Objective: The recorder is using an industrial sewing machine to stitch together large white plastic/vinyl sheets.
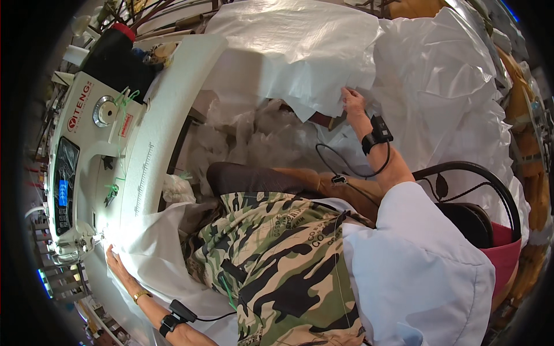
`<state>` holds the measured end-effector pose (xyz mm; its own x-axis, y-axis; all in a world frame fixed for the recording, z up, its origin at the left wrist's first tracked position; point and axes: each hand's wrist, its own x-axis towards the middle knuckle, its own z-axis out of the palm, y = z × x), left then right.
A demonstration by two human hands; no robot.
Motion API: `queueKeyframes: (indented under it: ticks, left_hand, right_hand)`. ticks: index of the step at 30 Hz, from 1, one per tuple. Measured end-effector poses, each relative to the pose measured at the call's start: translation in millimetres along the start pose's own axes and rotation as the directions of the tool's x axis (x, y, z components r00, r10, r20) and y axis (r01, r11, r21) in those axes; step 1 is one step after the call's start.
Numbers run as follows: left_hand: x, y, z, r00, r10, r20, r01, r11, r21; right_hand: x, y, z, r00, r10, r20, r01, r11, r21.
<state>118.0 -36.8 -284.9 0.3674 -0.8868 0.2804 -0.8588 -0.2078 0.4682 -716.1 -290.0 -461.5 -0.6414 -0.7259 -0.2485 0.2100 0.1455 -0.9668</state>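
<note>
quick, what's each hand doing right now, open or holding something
Left hand: open, lying flat on the white fabric beside the sewing machine.
Right hand: closed, pinching the edge of the white sheet.

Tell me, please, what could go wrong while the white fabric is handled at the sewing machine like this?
The left hand presses white fabric close to the sewing machine needle area, so its fingers could be caught. The right hand grips a fabric sheet far away; a tug might skew the seam.
</note>
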Motion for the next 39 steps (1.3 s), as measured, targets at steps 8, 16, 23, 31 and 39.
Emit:
queueKeyframes:
  ticks: [8, 16, 23, 31, 39]
  left_hand:
    - [-7, 27, 3, 0.999, -0.051, 0.003, 0.051, 0.998, -0.048]
    - [0, 19, -1, 0.998, -0.054, 0.014, 0.053, 0.999, 0.005]
    - [-2, 9, 2, 0.997, -0.06, -0.041, 0.058, 0.997, -0.055]
    - [-10, 38, 4, 0.997, -0.071, -0.037, 0.067, 0.993, -0.094]
    - [-7, 43, 0, 0.996, -0.087, 0.001, 0.087, 0.994, -0.064]
  right_hand:
    - [0, 0, 18, 0.942, -0.238, -0.238, 0.179, 0.953, -0.244]
    - [20, 9, 25, 0.927, -0.211, -0.31, 0.158, 0.97, -0.186]
    - [31, 15, 19, 0.951, -0.137, -0.277, 0.1, 0.984, -0.144]
    - [-4, -10, 26, 0.919, -0.312, -0.241, 0.183, 0.879, -0.44]
    - [-8, -78, 90, 0.79, -0.61, 0.058, 0.508, 0.598, -0.62]
